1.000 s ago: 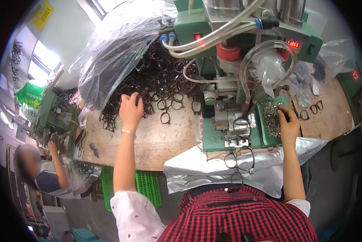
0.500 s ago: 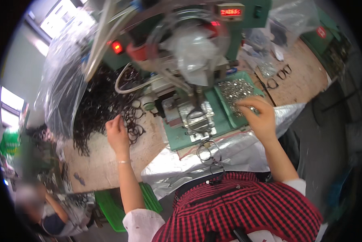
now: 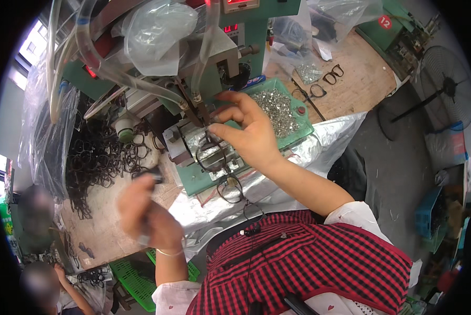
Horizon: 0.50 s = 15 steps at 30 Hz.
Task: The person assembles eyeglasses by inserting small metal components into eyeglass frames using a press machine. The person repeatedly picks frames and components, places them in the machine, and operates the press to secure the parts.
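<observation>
Just beside the right grip point(image 3: 252, 135), its closure unclear, sits a frame point(image 3: 224, 167). The left grip point(image 3: 147, 216), too blurred to tell, is over the tabletop point(image 3: 96, 205). Right of both, a fan point(image 3: 448, 86) stands on the floor point(image 3: 374, 176).

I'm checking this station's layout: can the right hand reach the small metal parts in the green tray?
Probably yes: the right hand is close to the green tray, whose small metal parts lie uncovered.

Small parts point(image 3: 274, 111) lie in the tray point(image 3: 298, 135), right of heaped frames point(image 3: 95, 157).
</observation>
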Available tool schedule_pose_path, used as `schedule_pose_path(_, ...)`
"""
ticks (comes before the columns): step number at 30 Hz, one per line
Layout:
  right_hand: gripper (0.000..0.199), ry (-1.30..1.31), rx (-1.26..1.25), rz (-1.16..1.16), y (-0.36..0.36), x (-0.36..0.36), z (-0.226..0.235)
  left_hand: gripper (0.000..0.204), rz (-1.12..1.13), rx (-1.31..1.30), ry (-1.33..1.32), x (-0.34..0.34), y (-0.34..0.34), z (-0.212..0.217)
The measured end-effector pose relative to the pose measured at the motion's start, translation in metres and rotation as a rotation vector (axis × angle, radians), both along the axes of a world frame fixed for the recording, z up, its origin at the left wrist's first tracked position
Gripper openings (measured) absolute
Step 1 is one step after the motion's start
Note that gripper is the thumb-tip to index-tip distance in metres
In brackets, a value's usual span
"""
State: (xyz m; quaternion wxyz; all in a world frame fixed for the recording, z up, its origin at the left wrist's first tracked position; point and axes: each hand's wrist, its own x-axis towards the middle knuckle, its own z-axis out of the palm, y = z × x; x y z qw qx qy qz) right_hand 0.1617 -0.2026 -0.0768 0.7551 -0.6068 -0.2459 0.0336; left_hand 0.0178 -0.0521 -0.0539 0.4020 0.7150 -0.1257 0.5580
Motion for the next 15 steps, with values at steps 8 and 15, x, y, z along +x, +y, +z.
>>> schedule_pose_path(8, 0.059, 0.043, -0.048, 0.118, -0.008, -0.031, 0.030, 0.013, -0.490, 0.180, 0.493, -0.045, -0.024, 0.007)
schedule_pose_path(15, 0.027, -0.607, -0.977, -0.527, -0.077, 0.049, -0.056, 0.028, -0.122, 0.588, 0.293, 0.017, 0.001, -0.003)
